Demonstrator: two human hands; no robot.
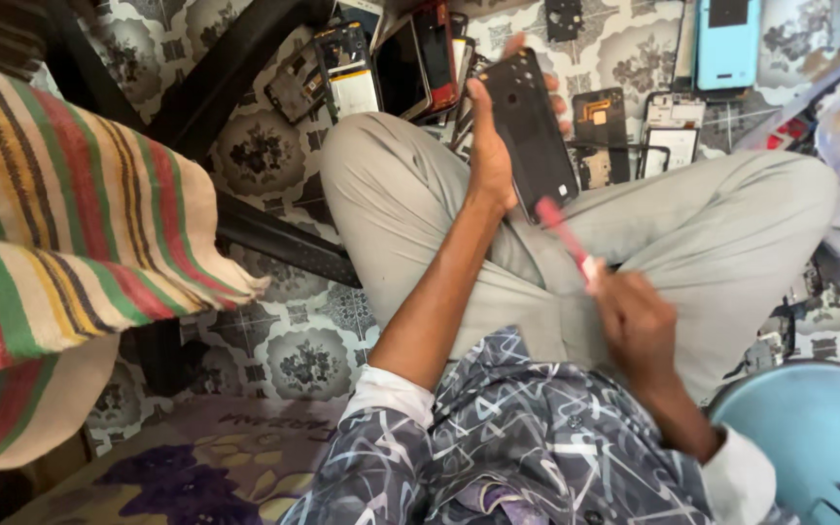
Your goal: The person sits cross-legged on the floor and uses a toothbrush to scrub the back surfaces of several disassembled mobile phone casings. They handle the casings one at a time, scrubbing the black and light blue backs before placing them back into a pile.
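1. I see my left hand (pixel 491 146) with fingers wrapped around a flat black rectangular phone back panel (pixel 534 136), above my lap.
2. My right hand (pixel 639 326) grips a thin red-and-white plastic tool (pixel 566 238), its tip touching the panel's lower edge.

Floor-level phone repair spot: dismantled phones (pixel 410 63), loose back covers (pixel 726 44) strewn on patterned floor (pixel 284 331).

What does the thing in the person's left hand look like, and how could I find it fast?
Start at the grey trousers of the person sitting cross-legged on the patterned floor. Above the knees, the left hand holds up a flat black phone back panel, with a red-handled tool from the right hand touching its lower edge. Unlike the phone parts lying on the floor behind, it alone is lifted.
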